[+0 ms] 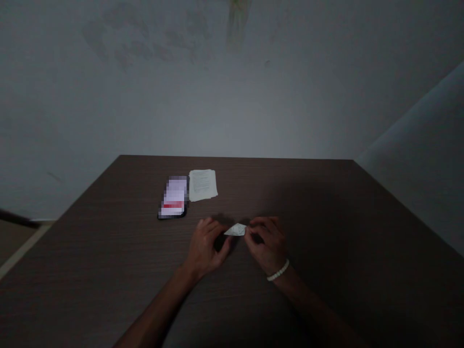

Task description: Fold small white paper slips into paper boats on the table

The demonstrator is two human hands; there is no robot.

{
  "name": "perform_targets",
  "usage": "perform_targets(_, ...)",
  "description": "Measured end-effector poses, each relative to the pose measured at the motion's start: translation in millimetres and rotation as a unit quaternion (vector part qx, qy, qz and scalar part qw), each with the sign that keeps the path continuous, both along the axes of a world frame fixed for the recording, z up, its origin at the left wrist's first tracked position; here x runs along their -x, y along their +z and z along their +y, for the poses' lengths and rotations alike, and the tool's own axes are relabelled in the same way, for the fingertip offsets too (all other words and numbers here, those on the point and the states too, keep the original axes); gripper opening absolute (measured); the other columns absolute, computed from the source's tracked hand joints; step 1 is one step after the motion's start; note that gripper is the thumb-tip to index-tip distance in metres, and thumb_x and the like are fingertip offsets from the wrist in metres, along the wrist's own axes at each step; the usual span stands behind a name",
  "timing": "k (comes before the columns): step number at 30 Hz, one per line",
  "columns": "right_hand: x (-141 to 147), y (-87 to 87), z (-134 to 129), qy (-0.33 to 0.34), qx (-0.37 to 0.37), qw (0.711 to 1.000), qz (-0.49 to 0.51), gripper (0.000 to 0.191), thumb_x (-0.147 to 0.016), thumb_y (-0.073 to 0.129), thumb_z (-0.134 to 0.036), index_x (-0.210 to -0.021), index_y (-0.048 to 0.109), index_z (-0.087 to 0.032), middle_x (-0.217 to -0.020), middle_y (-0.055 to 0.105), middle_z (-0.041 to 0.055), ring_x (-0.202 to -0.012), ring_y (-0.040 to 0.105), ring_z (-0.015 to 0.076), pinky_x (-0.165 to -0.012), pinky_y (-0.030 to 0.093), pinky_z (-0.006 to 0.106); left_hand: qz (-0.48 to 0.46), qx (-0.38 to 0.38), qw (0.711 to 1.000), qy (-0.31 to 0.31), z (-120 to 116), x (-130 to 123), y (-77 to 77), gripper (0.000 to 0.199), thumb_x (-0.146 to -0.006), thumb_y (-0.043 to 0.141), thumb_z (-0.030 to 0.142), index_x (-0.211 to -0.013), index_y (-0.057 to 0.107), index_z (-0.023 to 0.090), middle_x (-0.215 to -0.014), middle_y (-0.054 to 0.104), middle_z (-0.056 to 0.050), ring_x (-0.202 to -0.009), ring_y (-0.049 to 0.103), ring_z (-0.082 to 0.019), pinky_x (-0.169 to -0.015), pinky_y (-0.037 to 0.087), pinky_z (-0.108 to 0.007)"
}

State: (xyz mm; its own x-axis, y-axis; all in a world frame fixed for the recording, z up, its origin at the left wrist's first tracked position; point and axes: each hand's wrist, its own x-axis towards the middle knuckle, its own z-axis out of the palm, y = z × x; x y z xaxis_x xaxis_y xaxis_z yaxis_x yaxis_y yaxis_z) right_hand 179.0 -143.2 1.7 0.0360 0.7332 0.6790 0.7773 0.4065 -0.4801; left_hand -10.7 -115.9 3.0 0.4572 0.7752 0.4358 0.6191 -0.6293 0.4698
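Note:
A small folded piece of paper (237, 229), pale with fine print or writing on it, is between my two hands, just above the table. It tapers to a point on its left side. My right hand (267, 244), with a pale beaded bracelet (278, 271) at the wrist, pinches the paper's right end between thumb and fingers. At the pointed left end, my left hand (208, 244) has its thumb and curled fingers around the tip. The exact contact of the left fingertips is hard to see in the dim light.
A dark wood-grain table (326, 208) reaches back to a stained grey wall (271, 106). Beyond my left hand lies a phone (174, 197) with a lit, pixelated screen. Against its right side lies a small stack of printed paper sheets (203, 185).

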Motion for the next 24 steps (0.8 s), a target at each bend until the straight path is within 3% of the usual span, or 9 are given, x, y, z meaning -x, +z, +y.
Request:
perform_targets(8,1.8,1.3,-1.7,-0.029,-0.049,0.997,-0.044,0.016,-0.077,0.067,-0.011,-0.067,0.063,-0.023,-0.087,0.067,0.0028,-0.085,0.056,0.0193,-0.075,0.049,0.034,-0.046,0.007,0.999,-0.014,3.4,-1.4,4.5,0.025,-0.092,0.048,0.031,-0.076,0.062,0.018,-0.069,0.060,-0.002,-0.072,0.051,-0.019,-0.069,0.037,-0.034)
perform_targets(24,2.4,-1.5,-3.6,-0.030,-0.076,0.994,-0.075,0.014,-0.074,0.072,-0.010,-0.075,0.066,-0.023,-0.090,0.069,0.0019,-0.086,0.055,0.0201,-0.076,0.050,0.034,-0.037,0.030,0.999,-0.026,3.4,-1.3,4.9,0.030,-0.095,0.043,0.029,-0.074,0.061,0.018,-0.069,0.062,-0.002,-0.072,0.051,-0.019,-0.070,0.035,-0.034)
